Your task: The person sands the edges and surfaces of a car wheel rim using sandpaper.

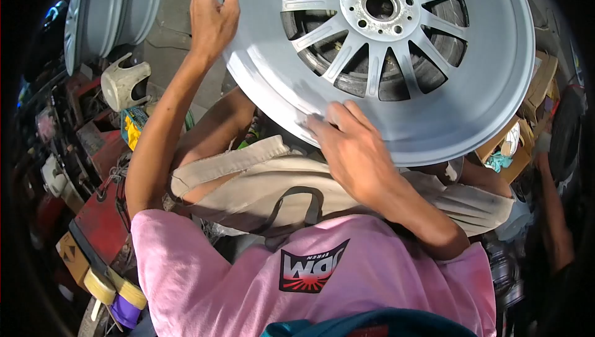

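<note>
A large grey wheel rim [434,114] with several spokes lies tilted over my knees, its back side facing up. My left hand [214,11] holds the rim's outer edge at the upper left, fingers partly cut off by the top of the view. At the near edge of the same rim, my right hand [354,148] has its fingers pressed together on the lip. Something small and dark seems to be at those fingertips, too small to make out. Dark tyre-like rings show between the spokes.
More grey rims [102,14] stand at the upper left, beside a cream plastic stool [126,83]. Brushes [114,293] lie at the lower left near a red metal piece [102,231]. Cardboard boxes [539,89] and another person's arm [553,213] are at the right.
</note>
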`<state>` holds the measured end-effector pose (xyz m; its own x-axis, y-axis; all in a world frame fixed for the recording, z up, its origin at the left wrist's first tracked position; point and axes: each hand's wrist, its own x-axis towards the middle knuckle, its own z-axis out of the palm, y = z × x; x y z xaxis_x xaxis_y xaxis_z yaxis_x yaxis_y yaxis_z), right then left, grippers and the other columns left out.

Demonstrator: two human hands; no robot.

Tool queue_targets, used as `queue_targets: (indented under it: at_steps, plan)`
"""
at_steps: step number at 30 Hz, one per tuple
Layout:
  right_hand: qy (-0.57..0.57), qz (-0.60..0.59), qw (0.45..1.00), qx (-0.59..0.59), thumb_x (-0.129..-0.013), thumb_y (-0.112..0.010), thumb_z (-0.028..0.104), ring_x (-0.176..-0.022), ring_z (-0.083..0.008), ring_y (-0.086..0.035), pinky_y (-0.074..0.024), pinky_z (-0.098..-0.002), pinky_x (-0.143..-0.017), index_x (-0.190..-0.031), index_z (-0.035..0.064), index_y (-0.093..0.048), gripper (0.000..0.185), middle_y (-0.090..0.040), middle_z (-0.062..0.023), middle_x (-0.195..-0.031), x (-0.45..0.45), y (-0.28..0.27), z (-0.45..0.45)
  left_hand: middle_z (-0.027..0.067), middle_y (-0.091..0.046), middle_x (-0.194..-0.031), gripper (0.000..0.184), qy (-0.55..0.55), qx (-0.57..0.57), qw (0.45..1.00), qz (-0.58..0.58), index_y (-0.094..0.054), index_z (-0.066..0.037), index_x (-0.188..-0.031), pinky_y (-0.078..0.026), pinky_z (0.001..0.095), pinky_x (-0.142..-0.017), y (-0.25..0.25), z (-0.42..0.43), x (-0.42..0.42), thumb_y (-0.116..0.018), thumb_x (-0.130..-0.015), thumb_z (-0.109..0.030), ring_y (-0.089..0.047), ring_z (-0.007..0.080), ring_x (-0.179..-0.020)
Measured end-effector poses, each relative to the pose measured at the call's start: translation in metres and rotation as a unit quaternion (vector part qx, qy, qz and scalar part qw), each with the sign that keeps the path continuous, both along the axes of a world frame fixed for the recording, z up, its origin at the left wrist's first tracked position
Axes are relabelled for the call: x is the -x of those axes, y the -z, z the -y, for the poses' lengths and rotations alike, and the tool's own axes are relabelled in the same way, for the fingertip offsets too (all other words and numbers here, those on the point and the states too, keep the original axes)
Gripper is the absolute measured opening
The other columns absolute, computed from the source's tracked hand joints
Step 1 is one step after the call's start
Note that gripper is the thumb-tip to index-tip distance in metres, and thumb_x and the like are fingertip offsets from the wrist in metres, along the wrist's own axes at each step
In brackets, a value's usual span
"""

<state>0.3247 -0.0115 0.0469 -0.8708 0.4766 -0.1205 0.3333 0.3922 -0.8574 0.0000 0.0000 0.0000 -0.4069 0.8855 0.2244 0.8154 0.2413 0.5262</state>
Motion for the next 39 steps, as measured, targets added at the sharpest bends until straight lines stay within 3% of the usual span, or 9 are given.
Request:
queue_targets:
  at_steps: [2,3,15,17,20,27,29,35,39]
  plan:
    - [-0.022,0.005,1.0,0.007,-0.083,-0.065,0.001,-0.095,-0.0343,-0.057,-0.0491,-0.0425,-0.082,-0.112,-0.0017,-0.072,0.03,-0.06,-0.0162,-0.098,-0.014,-0.009,-0.003,0.0252,-0.052,-0.14,0.053,-0.013,-0.022,1.0,0.007,-0.042,-0.001,-0.146,-0.036,0.0433,-0.116,0.011,-0.001,-0.003,-0.055,-0.094,0.001,-0.049,0.0379,-0.137]
    - [-0.023,-0.03,0.999,0.02,-0.083,-0.065,0.001,-0.095,-0.0343,-0.057,-0.0491,-0.0425,-0.082,-0.112,-0.0017,-0.072,0.03,-0.06,-0.0162,-0.098,0.0,-0.003,-0.001,0.0252,-0.052,-0.14,0.053,-0.013,-0.008,0.999,-0.028,-0.042,-0.001,-0.146,-0.036,0.0433,-0.116,-0.01,0.003,0.01,-0.055,-0.094,0.001,-0.049,0.0379,-0.137]
    - [-0.034,-0.036,0.999,-0.012,-0.081,-0.06,-0.001,-0.087,-0.0341,-0.062,-0.0508,-0.0437,-0.075,-0.109,-0.0018,-0.074,0.031,-0.062,-0.0154,-0.087,0.02,-0.004,-0.009,0.0258,-0.053,-0.138,0.052,-0.021,-0.014,1.0,0.007,-0.042,-0.002,-0.145,-0.037,0.0429,-0.114,-0.001,0.002,0.0,-0.054,-0.094,0.002,-0.051,0.0391,-0.135]
    - [-0.035,-0.019,0.999,0.012,-0.078,-0.062,-0.003,-0.097,-0.0371,-0.063,-0.0533,-0.0461,-0.083,-0.099,-0.003,-0.07,0.022,-0.063,-0.0181,-0.095,0.022,-0.003,-0.009,0.0259,-0.053,-0.138,0.052,-0.002,-0.029,0.999,-0.02,-0.042,-0.002,-0.145,-0.037,0.0428,-0.115,0.004,0.002,0.002,-0.054,-0.094,0.002,-0.051,0.0393,-0.135]
    - [-0.043,0.012,0.999,0.023,-0.077,-0.062,-0.003,-0.097,-0.0377,-0.063,-0.0534,-0.0458,-0.084,-0.096,-0.0026,-0.069,0.02,-0.064,-0.0183,-0.096,-0.002,-0.013,-0.012,0.0259,-0.053,-0.139,0.052,-0.019,-0.019,1.0,0.004,-0.042,-0.002,-0.145,-0.037,0.0431,-0.115,0.0,-0.002,-0.002,-0.055,-0.094,0.002,-0.051,0.0392,-0.135]
    - [-0.048,-0.021,0.999,0.007,-0.077,-0.061,-0.003,-0.098,-0.0363,-0.061,-0.0516,-0.0461,-0.086,-0.096,-0.0039,-0.07,0.021,-0.064,-0.0183,-0.098,0.013,-0.002,-0.012,0.0261,-0.053,-0.139,0.053,-0.011,-0.017,1.0,0.014,-0.041,-0.003,-0.146,-0.037,0.0437,-0.115,0.0,-0.002,-0.004,-0.054,-0.094,0.003,-0.051,0.0397,-0.135]
    - [-0.028,-0.029,0.999,-0.032,-0.082,-0.058,-0.002,-0.089,-0.0357,-0.057,-0.0485,-0.0442,-0.082,-0.107,-0.0042,-0.072,0.029,-0.059,-0.0166,-0.091,-0.001,-0.008,-0.009,0.0264,-0.053,-0.138,0.053,-0.016,-0.03,0.999,-0.003,-0.041,-0.002,-0.146,-0.037,0.0436,-0.115,0.004,-0.002,0.0,-0.054,-0.094,0.003,-0.051,0.0401,-0.135]
    - [-0.031,-0.087,0.995,0.024,-0.082,-0.058,-0.003,-0.091,-0.036,-0.056,-0.047,-0.0441,-0.082,-0.107,-0.0061,-0.07,0.028,-0.058,-0.018,-0.092,0.016,0.003,-0.013,0.0267,-0.053,-0.139,0.054,-0.009,-0.014,1.0,-0.007,-0.041,-0.002,-0.146,-0.038,0.0436,-0.114,0.0,0.0,-0.002,-0.053,-0.094,0.003,-0.052,0.0395,-0.135]
    - [-0.06,-0.057,0.997,0.008,-0.083,-0.056,-0.004,-0.091,-0.0372,-0.055,-0.0472,-0.0455,-0.082,-0.109,-0.0063,-0.069,0.03,-0.057,-0.0184,-0.093,0.007,-0.003,-0.015,0.0269,-0.052,-0.139,0.055,-0.006,-0.013,1.0,-0.021,-0.04,-0.002,-0.146,-0.038,0.0438,-0.115,0.002,0.0,0.0,-0.053,-0.094,0.003,-0.051,0.0398,-0.135]
